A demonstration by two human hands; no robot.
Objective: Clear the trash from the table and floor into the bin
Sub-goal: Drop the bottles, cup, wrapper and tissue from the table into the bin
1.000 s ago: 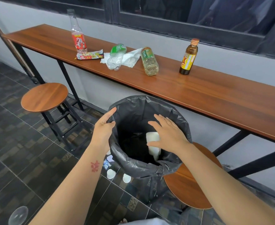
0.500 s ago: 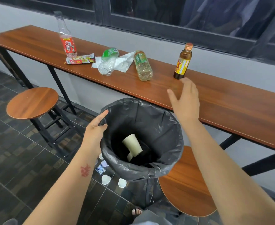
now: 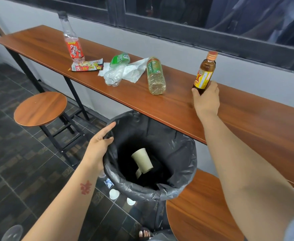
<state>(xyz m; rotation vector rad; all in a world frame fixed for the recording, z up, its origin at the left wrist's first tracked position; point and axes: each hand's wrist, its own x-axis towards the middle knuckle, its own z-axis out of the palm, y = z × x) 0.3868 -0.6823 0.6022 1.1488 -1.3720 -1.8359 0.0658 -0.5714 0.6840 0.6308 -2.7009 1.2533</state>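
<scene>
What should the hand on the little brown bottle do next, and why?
Probably lift the small brown glass bottle with the yellow label and carry it over the black-lined bin. The right hand is already wrapped around its base on the long wooden table, the bottle stands upright, and the left hand holds the bin's rim open just below.
</scene>
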